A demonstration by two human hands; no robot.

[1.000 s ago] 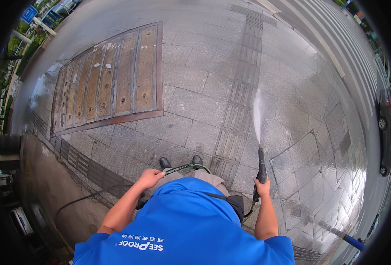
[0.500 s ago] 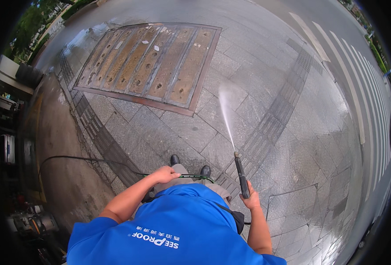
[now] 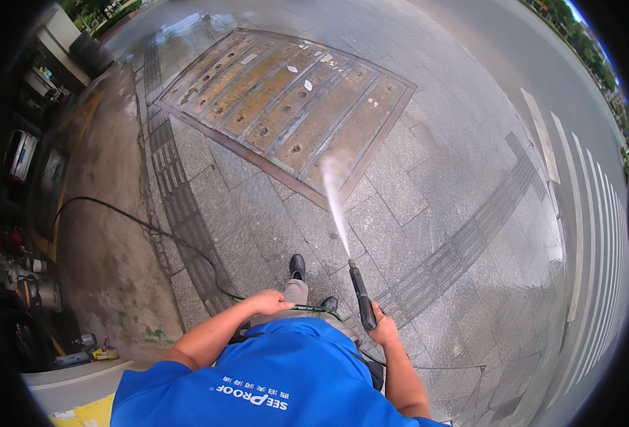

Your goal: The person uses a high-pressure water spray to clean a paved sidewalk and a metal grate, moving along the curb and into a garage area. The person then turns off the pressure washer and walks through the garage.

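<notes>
Both hands busy: right hand (image 3: 384, 332) clenched round the rear of a black pressure-washer lance (image 3: 362, 295), which points fwd and slightly left, away from the body. Left hand (image 3: 270, 302) closed on the thin hose (image 3: 311, 309) at waist level, just above the grey trousers. White water jet (image 3: 336, 203) leaves the lance tip and hits the grey stone paving (image 3: 414, 185) right at the edge of a big brown grated cover (image 3: 286, 107). Black hose (image 3: 144, 228) trails left across a tactile strip (image 3: 179, 213) toward equipment at the kerb. Black shoes (image 3: 298, 267) stand on wet slabs, just left of the lance. Crosswalk stripes (image 3: 577, 213) far right, well apart.
</notes>
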